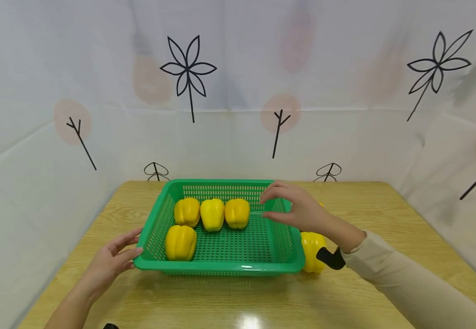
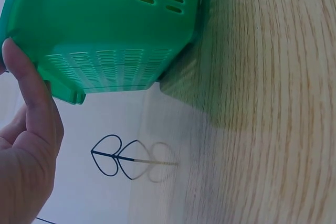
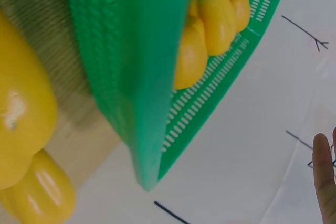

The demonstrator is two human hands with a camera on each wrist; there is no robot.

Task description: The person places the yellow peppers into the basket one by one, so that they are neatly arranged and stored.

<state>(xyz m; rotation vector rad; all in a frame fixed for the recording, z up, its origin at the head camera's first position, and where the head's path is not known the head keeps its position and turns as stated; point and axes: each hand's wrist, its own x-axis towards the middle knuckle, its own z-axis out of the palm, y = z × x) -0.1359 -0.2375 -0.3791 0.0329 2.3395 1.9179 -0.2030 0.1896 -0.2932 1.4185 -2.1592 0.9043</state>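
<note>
A green plastic basket with slotted walls stands on the table and holds several yellow bell peppers. At its front left corner my left hand holds the rim, the thumb over the edge; the left wrist view shows the thumb against the rim from outside. Over the basket's right side hovers my right hand, thumb and fingers apart with nothing between them. Beside the basket's right wall lies another yellow bell pepper, partly behind the right wrist. In the right wrist view two peppers show outside the basket.
The wooden table extends on both sides of the basket and in front of it. A white cloth printed with black flowers hangs behind and at the sides. A black strap sits at the right wrist.
</note>
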